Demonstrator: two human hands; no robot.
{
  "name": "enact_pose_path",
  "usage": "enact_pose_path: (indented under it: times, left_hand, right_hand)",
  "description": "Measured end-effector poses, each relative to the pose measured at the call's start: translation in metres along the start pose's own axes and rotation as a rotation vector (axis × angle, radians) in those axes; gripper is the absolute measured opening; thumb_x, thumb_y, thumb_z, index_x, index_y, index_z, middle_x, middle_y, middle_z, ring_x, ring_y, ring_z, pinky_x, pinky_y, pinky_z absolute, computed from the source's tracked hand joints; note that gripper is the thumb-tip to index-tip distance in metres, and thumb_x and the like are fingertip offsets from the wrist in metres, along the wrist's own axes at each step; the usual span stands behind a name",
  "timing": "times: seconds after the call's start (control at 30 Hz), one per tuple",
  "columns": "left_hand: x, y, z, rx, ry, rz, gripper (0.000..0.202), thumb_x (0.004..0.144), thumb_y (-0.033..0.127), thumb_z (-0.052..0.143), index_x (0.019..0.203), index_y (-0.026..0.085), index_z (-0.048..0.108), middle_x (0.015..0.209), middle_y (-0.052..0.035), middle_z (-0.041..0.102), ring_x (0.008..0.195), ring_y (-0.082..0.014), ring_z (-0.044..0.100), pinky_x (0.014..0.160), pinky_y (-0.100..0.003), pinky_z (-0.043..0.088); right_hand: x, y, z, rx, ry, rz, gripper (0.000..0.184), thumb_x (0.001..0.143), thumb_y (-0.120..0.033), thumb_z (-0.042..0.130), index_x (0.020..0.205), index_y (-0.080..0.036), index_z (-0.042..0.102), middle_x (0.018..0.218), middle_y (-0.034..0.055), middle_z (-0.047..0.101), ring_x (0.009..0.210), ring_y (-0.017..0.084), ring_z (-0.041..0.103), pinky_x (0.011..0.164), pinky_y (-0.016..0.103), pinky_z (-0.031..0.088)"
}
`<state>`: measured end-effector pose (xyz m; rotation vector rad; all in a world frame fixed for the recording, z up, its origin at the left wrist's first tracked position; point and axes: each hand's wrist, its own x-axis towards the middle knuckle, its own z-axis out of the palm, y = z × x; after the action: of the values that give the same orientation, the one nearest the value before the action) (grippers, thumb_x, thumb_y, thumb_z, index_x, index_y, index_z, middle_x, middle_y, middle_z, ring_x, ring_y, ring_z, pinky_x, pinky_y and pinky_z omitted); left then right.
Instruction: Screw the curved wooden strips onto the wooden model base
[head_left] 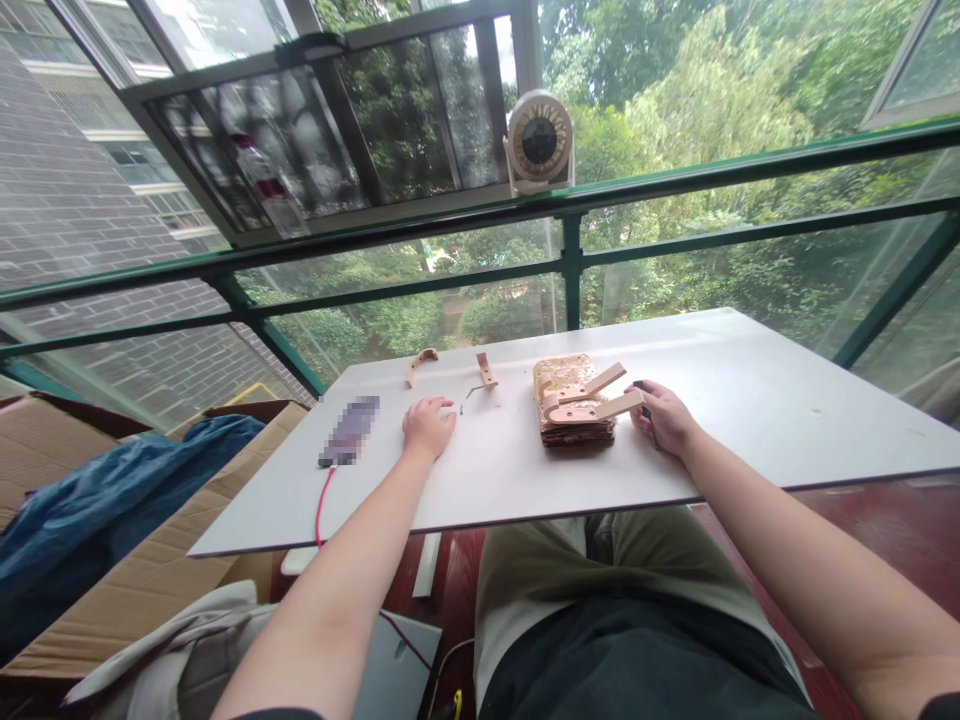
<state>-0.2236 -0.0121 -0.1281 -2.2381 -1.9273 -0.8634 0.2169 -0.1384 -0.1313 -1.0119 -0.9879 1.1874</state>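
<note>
My left hand (429,428) lies on the white table with its fingers loosely spread. Small metal screws (461,408) sit just beyond its fingertips, and a thin metal hex key (474,390) is a little farther off. My right hand (666,418) is closed around a small dark object (646,412), mostly hidden by the fingers. Beside that hand, a wooden piece with two prongs (577,408) rests on a stack of brown boards (576,436), the prongs pointing at my fingers. Whether the hand touches the nearer prong, I cannot tell.
Toward the table's (465,490) far edge lie a curved wooden piece (420,366) and a shorter bent one (487,371). A phone (351,430) with a red cable (322,505) is on the left. A round fan (540,142) stands on the green railing (405,225). Cardboard boxes (142,560) flank the table.
</note>
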Motion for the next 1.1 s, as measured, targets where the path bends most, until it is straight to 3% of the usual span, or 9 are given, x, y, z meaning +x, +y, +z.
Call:
enact_pose_path:
  times: [0.3,0.43,0.63,0.83,0.97,1.1]
  left_hand:
    - [0.039,0.074,0.012,-0.009,-0.162,0.068,0.049,0.079,0.042,0.068,0.127,0.03,0.067,0.139,-0.005,0.065,0.133,-0.0315,0.052,0.113,-0.043,0.037]
    - [0.051,0.094,0.012,-0.037,-0.185,0.038,0.03,0.083,0.034,0.063,0.11,0.03,0.075,0.127,-0.0032,0.072,0.122,-0.0301,0.061,0.105,-0.041,0.043]
    - [0.061,0.111,-0.019,-0.142,-0.068,0.038,0.035,0.093,0.042,0.048,0.106,0.024,0.075,0.111,-0.0073,0.077,0.103,-0.0265,0.069,0.086,-0.033,0.05]
    - [0.073,0.151,-0.057,-0.246,0.076,0.099,0.046,0.098,0.048,0.04,0.118,0.019,0.069,0.108,-0.0085,0.077,0.099,-0.0236,0.07,0.086,-0.032,0.051]
    - [0.068,0.191,-0.064,-0.492,0.045,0.273,0.043,0.097,0.045,0.046,0.12,0.019,0.07,0.113,-0.0075,0.077,0.1,-0.0206,0.071,0.084,-0.029,0.052]
    - [0.054,0.232,-0.057,-0.401,-0.045,0.399,0.038,0.094,0.043,0.051,0.107,0.018,0.076,0.096,-0.0076,0.079,0.084,-0.0192,0.07,0.074,-0.028,0.049]
  right_hand:
    - [0.001,0.002,-0.002,0.018,-0.003,0.014,0.036,0.096,-0.037,0.062,0.126,-0.017,0.061,0.122,0.0093,0.065,0.101,0.02,0.066,0.084,0.041,0.059]
    - [0.002,0.004,-0.002,0.022,-0.007,0.018,0.038,0.096,-0.038,0.062,0.128,-0.017,0.06,0.126,0.0099,0.064,0.105,0.022,0.066,0.088,0.043,0.058]
    - [0.003,0.002,-0.002,0.05,-0.013,0.018,0.038,0.096,-0.038,0.062,0.128,-0.017,0.06,0.126,0.01,0.064,0.105,0.022,0.065,0.088,0.043,0.058]
    - [-0.001,-0.004,0.001,0.084,-0.011,0.013,0.037,0.096,-0.037,0.062,0.127,-0.017,0.061,0.124,0.0096,0.064,0.103,0.021,0.066,0.086,0.042,0.058]
    - [0.0,-0.003,0.001,0.089,-0.02,0.013,0.038,0.096,-0.038,0.062,0.127,-0.017,0.06,0.125,0.0099,0.064,0.105,0.022,0.066,0.087,0.043,0.058]
    - [0.001,0.0,-0.001,0.084,-0.035,0.015,0.038,0.096,-0.038,0.062,0.128,-0.017,0.06,0.126,0.0101,0.064,0.106,0.022,0.065,0.088,0.044,0.058]
